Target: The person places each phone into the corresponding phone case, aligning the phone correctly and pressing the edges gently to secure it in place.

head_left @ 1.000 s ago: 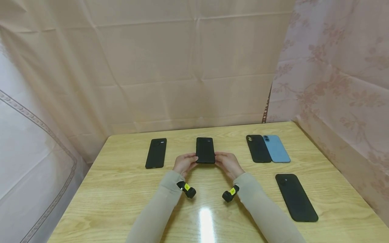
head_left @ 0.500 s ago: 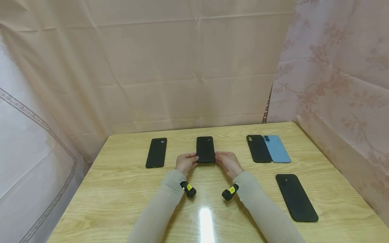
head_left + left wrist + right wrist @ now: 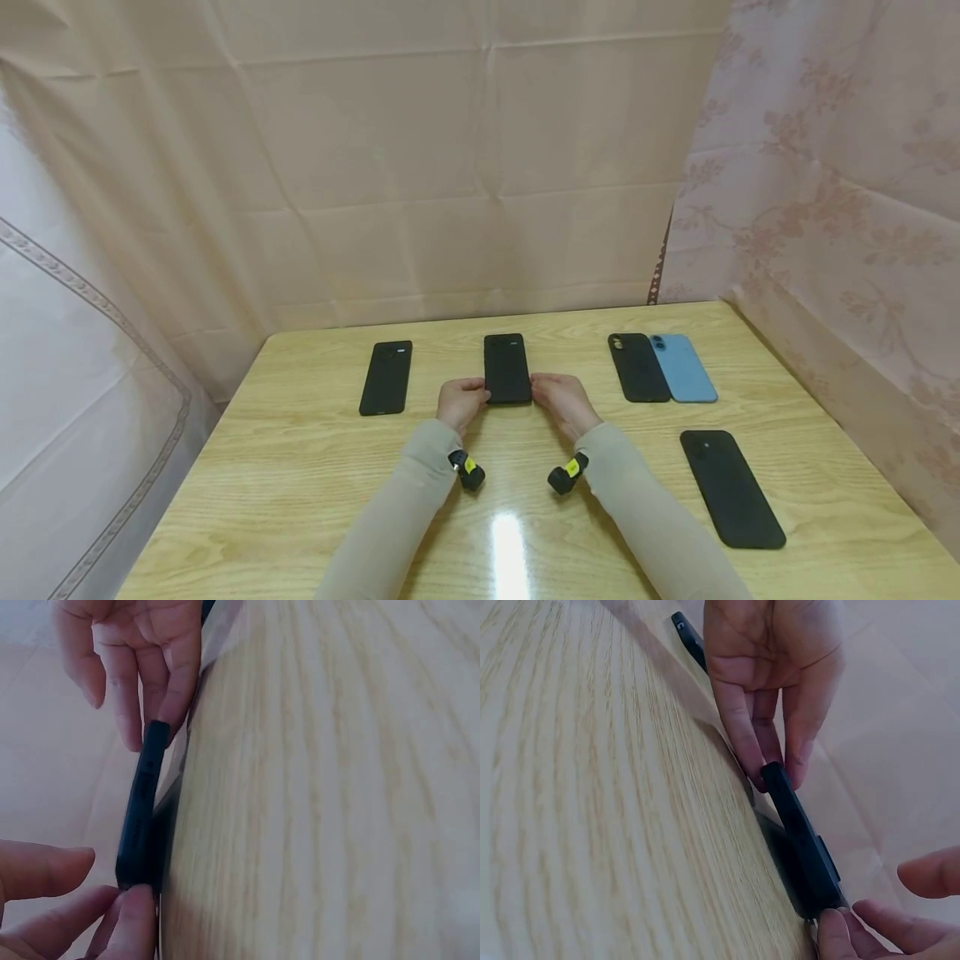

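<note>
A black phone (image 3: 507, 369) is between my two hands at the middle of the table, with a small light mark near its top. My left hand (image 3: 461, 402) holds its lower left edge, the thumb at the corner. At the opposite edge, my right hand (image 3: 562, 403) holds it with the fingertips. The left wrist view shows the phone's thin end (image 3: 142, 806) edge-on, close over the table with a dark shadow or reflection below. In the right wrist view, the right fingertips (image 3: 836, 934) touch the near end, while the thumb stands apart.
Left lies another black phone (image 3: 386, 378). Toward the back right, a black phone case (image 3: 640, 368) with camera cutouts lies against a light blue phone (image 3: 684, 368). A larger black phone (image 3: 732, 489) is at front right. Cloth hangs behind the wooden table (image 3: 262, 500).
The phone shifts very slightly away from me at its top edge and tilts a little. My left hand moves slightly right and turns, the right hand barely moves.
</note>
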Demonstrator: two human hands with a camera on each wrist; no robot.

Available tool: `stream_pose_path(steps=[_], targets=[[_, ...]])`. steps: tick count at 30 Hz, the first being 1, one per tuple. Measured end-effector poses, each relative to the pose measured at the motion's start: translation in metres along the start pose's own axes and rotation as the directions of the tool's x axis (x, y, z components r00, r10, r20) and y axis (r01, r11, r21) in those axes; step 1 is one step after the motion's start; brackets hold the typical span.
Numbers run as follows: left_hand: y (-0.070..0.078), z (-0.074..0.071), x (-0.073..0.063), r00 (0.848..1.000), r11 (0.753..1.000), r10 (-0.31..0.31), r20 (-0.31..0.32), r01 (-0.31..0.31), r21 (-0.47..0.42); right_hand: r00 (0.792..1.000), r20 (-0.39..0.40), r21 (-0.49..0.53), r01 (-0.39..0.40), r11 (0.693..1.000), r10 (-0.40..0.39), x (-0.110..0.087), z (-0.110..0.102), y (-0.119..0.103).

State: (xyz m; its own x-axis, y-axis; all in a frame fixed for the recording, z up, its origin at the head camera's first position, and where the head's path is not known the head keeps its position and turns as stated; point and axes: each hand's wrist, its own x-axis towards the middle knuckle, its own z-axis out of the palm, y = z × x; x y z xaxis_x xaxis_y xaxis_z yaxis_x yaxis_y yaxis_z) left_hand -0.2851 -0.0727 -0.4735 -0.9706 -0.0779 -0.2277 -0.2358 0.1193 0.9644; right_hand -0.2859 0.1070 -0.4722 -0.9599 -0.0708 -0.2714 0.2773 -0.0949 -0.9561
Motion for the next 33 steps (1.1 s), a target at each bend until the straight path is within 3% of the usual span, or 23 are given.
stream_pose_path(steps=[6,20,26,33], targets=[[0.001,0.001,-0.001,0.999,0.998,0.003,-0.034,-0.001,0.068,1.0,0.012,0.015,-0.015,1.0,0.014,0.0,0.0,0.0],[0.005,0.011,-0.007,0.997,0.999,0.015,-0.078,-0.011,0.053,1.0,-0.005,0.0,0.011,1.0,-0.011,-0.002,0.008,-0.002],[0.005,0.012,-0.009,0.998,0.999,-0.001,-0.056,0.003,0.042,1.0,0.004,0.008,0.006,1.0,-0.006,-0.002,0.007,-0.001],[0.007,0.011,-0.011,1.0,0.999,-0.003,-0.025,0.004,0.039,0.997,0.071,0.011,0.007,1.0,-0.008,-0.004,-0.001,-0.002]])
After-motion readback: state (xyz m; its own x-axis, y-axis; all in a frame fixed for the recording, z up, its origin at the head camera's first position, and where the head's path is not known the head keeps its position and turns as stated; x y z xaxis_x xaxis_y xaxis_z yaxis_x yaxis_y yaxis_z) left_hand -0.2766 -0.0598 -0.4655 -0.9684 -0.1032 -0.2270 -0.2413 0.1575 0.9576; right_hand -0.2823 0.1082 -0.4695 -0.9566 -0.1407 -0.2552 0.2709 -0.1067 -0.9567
